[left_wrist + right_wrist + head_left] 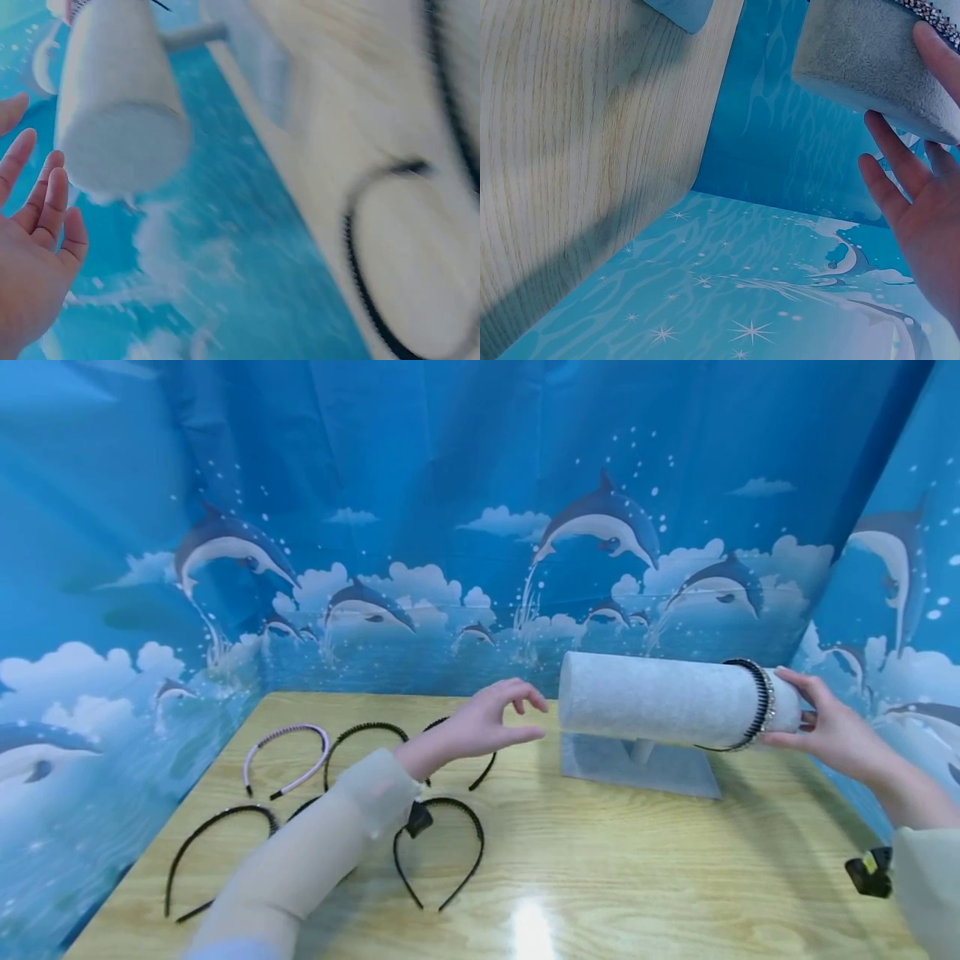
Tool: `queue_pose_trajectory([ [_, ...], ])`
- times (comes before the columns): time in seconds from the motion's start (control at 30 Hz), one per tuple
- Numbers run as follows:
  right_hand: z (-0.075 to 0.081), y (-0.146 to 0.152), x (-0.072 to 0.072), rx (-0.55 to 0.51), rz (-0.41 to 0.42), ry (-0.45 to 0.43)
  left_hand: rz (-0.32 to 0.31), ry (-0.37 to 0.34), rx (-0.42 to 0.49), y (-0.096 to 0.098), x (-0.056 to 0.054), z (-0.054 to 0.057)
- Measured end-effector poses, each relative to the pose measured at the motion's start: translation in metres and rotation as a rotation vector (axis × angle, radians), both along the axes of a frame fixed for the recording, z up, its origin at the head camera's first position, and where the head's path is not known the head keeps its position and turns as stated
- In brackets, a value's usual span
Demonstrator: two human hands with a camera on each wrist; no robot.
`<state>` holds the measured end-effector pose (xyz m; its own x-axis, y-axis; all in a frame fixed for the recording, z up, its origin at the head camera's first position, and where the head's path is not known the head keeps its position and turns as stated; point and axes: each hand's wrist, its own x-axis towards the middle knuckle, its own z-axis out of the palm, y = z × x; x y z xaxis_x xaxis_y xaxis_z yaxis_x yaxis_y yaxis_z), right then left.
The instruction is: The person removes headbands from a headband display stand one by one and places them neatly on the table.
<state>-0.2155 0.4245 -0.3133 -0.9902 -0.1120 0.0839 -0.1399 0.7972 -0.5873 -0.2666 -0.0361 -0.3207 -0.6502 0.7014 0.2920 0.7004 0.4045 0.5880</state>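
Note:
A grey plush headband display stand (645, 697), a padded cylinder on a flat foot (637, 767), stands at the right of the table. A black headband with a sparkling beaded edge (763, 703) sits round the cylinder near its right end. My right hand (840, 727) holds that end between thumb and fingers, the thumb close to the headband; in the right wrist view the fingertips (875, 120) touch the edge of the end face. Just off the cylinder's left end, my left hand (491, 722) hangs in the air with fingers loosely bent and nothing in them.
On the left of the wooden table (585, 868) lie a lilac headband (322, 739) and several black ones, among them a front one (482, 843) and a front-left one (174, 860). My left forearm covers part of them. A blue dolphin-print curtain (420, 527) encloses the table behind.

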Motion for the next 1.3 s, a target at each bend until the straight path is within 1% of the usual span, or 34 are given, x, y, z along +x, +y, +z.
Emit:
queue_pose_trajectory([
  [0.1,0.000,-0.001,0.000,0.000,-0.003,-0.004,-0.068,0.044,0.045,0.028,-0.004,0.015],
  [0.17,0.001,-0.001,0.000,-0.002,-0.003,-0.004,-0.083,0.062,0.067,0.046,-0.007,0.024],
  [0.27,0.000,-0.001,0.001,-0.009,-0.003,-0.007,-0.092,0.061,0.114,0.073,-0.013,0.035],
  [0.37,0.000,-0.001,0.001,-0.009,-0.003,-0.007,-0.089,0.033,0.146,0.099,-0.019,0.043],
  [0.5,-0.001,-0.001,0.001,-0.014,0.001,-0.005,-0.077,-0.001,0.132,0.130,-0.027,0.050],
  [0.6,-0.001,-0.001,0.001,-0.020,0.003,-0.003,-0.063,-0.023,0.115,0.150,-0.033,0.053],
  [0.67,-0.001,-0.001,0.001,-0.017,0.002,0.000,-0.051,-0.052,0.105,0.162,-0.035,0.052],
  [0.8,-0.001,-0.002,0.001,-0.012,0.006,0.017,-0.012,-0.074,0.040,0.182,-0.039,0.050],
  [0.93,0.000,-0.001,0.001,-0.021,0.015,0.029,0.001,-0.059,-0.039,0.204,-0.036,0.048],
  [1.07,0.001,-0.001,0.000,-0.030,0.021,0.026,0.007,-0.045,-0.106,0.223,-0.029,0.049],
  [1.3,-0.001,0.000,0.002,-0.042,0.021,0.014,0.004,0.027,-0.238,0.246,-0.022,0.049],
])
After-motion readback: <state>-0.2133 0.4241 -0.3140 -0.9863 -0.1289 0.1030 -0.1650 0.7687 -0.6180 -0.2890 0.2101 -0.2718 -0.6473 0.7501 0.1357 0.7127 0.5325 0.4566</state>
